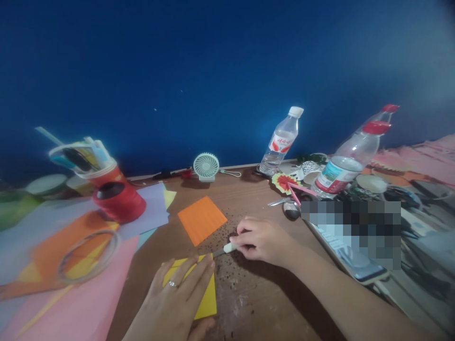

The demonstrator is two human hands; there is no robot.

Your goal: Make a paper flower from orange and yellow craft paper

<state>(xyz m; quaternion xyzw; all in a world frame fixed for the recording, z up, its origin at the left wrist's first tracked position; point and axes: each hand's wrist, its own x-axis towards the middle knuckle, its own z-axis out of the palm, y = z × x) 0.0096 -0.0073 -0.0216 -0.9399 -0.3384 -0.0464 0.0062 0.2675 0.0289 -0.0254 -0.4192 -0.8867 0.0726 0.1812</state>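
My left hand (176,298) lies flat with fingers stretched out on a yellow paper (207,298) near the front of the brown table (256,293). A ring shows on one finger. My right hand (261,239) is closed around a small knife with a white handle (227,247); its blade meets the top edge of the yellow paper. An orange paper (202,219) lies just beyond, apart from both hands. Dark crumbs speckle the table around the knife.
Pink, orange and lilac sheets (71,284), a clear tape ring (87,255), a red tub (119,199) and a cup of pens (83,158) sit left. A small white fan (206,166), two water bottles (280,139) (350,163), a spoon (291,209) and a paper fan (284,182) stand at the back right.
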